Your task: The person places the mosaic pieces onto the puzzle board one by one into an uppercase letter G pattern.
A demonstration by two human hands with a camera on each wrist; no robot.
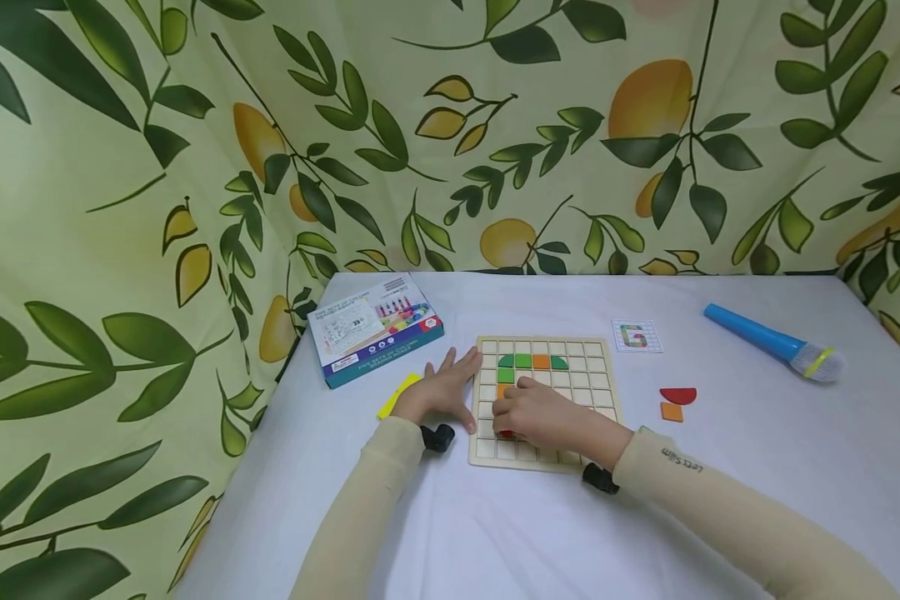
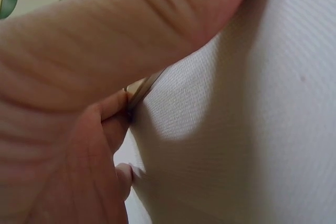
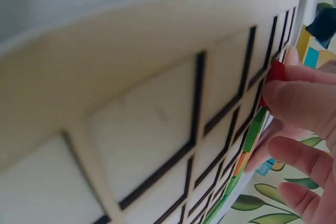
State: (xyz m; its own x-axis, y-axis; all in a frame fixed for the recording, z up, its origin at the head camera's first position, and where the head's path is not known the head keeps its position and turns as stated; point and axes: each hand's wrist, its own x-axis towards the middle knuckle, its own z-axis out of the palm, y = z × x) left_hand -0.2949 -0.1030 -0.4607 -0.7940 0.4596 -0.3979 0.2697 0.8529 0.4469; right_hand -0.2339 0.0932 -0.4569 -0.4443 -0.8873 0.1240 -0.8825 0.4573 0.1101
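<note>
A wooden grid board [image 1: 487, 457] lies on the white tablecloth. Green and orange pieces [image 1: 523, 361] form a row near its top, and more run down its left side, partly covered by my right hand [image 1: 551, 417]. That hand pinches a small red piece [image 3: 276, 70] between thumb and fingers, low on the board's left side. My left hand [image 1: 437, 393] rests with spread fingers along the board's left edge. In the left wrist view its fingertips [image 2: 116, 129] touch the board's side.
Right of the board lie a red half-round piece [image 1: 678, 396], an orange square [image 1: 672, 412] and a pattern card [image 1: 637, 336]. A blue toy microphone [image 1: 768, 337] is farther right. At the back left sits a game box [image 1: 375, 329], with a yellow item [image 1: 399, 396] by my left hand.
</note>
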